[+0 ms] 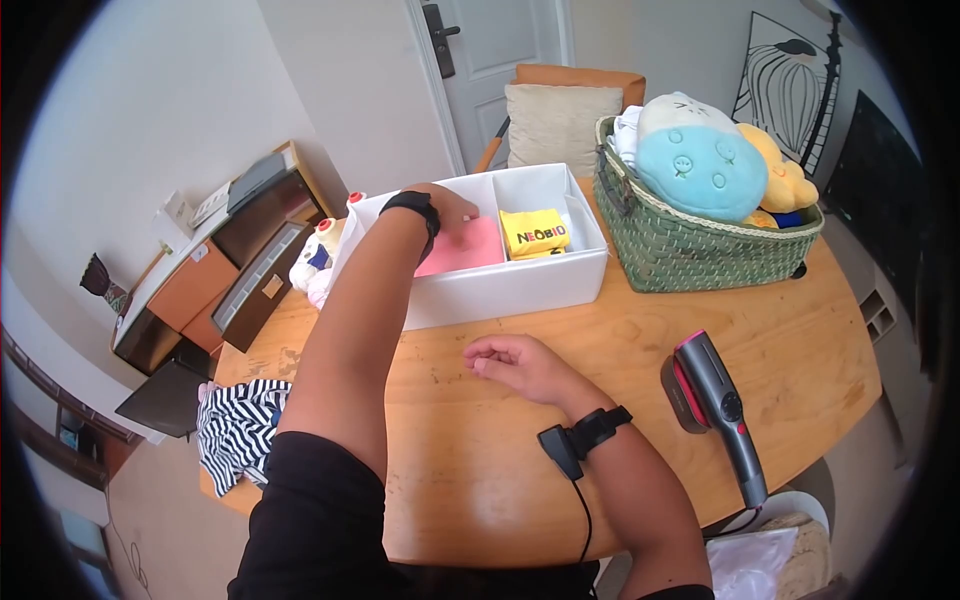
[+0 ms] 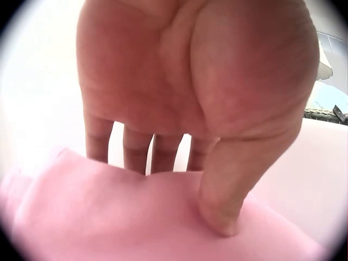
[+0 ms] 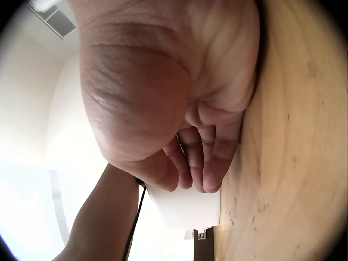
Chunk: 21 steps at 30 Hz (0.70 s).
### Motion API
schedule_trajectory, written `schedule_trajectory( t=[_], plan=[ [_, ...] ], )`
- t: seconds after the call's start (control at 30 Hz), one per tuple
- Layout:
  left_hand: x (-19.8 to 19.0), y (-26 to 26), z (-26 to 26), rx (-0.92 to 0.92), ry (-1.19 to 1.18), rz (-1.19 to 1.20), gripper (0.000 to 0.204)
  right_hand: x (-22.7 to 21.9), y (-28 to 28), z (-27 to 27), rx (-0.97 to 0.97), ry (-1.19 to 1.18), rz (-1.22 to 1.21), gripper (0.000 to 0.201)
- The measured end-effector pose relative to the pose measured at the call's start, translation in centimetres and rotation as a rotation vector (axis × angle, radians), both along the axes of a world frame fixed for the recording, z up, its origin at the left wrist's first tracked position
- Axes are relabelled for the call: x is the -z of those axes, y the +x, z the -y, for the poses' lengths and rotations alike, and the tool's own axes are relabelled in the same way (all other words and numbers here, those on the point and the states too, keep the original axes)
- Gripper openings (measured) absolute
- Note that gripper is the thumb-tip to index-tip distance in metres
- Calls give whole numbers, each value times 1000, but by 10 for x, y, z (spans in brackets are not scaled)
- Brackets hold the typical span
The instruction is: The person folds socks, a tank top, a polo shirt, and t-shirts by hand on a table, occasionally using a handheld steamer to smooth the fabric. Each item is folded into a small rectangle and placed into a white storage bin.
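My left hand [image 1: 448, 208] reaches into the left compartment of a white box [image 1: 505, 297]. There it holds a folded pink cloth [image 1: 470, 250], which fills much of that compartment. In the left wrist view the thumb [image 2: 220, 209] presses into the near side of the cloth, while the other fingers run down behind its upper edge, their tips hidden. A folded yellow cloth [image 1: 535, 233] printed NEOBIO lies in the right compartment. My right hand [image 1: 525, 365] rests on the table in front of the box, fingers loosely curled and holding nothing.
A green woven basket [image 1: 690, 255] of plush toys stands right of the box. The grey handheld appliance [image 1: 722, 400] lies at the table's right. Striped fabric [image 1: 238, 430] lies at the left edge, and plush toys [image 1: 318, 258] sit beside the box's left end.
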<state>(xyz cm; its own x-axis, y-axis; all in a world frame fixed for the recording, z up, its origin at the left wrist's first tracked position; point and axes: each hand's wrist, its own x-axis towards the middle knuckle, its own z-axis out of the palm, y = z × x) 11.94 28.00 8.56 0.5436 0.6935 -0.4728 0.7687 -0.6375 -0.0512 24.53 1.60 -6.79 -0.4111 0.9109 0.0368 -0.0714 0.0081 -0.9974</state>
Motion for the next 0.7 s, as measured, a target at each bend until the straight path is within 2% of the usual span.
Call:
schedule_trajectory(
  t=[0.03,0.13,0.3,0.4,0.5,0.7],
  plan=[
    [-2,-3,-2,17,-8,-118,68,0,0,0,-1,0,-1,31],
    [3,-18,0,24,34,-242,68,0,0,0,4,-3,-14,31],
    [-3,-35,-6,-35,-39,-224,68,-2,-2,1,17,-13,-2,30],
    [4,-52,-11,-69,45,-134,68,-3,-1,1,25,-2,21,29],
    [15,-77,-33,90,136,11,62,-1,-2,1,32,-23,-7,29],
    [-51,-140,76,-46,157,488,39,-2,-2,1,22,-18,-59,31]
  ],
)
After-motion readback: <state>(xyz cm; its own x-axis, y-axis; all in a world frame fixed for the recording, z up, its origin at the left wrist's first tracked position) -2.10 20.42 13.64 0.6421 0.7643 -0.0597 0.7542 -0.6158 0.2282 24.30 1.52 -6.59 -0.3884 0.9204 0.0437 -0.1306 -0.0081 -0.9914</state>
